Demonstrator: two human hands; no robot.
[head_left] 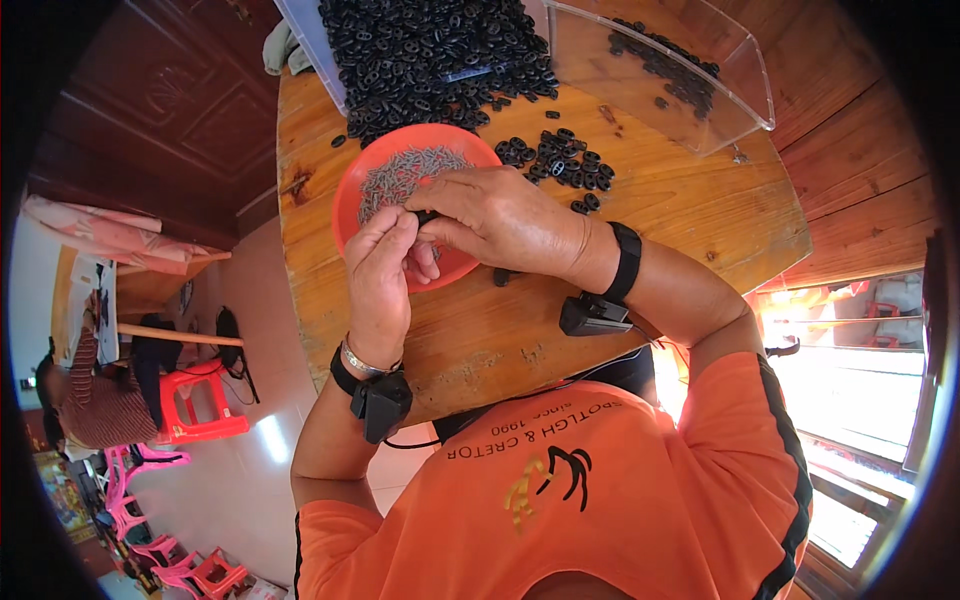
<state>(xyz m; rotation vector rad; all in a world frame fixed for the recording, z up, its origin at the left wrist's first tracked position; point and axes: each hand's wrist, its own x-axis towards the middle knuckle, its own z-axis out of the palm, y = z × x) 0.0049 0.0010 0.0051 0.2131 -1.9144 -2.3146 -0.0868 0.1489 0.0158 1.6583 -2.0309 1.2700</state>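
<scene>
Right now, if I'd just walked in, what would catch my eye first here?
Probably the bright orange dish of small grey metal pieces in the middle of the round wooden table, with the left hand and right hand meeting over it, pinching a small black part. Behind it, a big heap of black rings spills from a clear bin at the far edge.

orange-red bowl [360, 205], grey pins [400, 172], black rings [430, 50], brown wooden table [680, 200], orange shirt [600, 500]
</scene>
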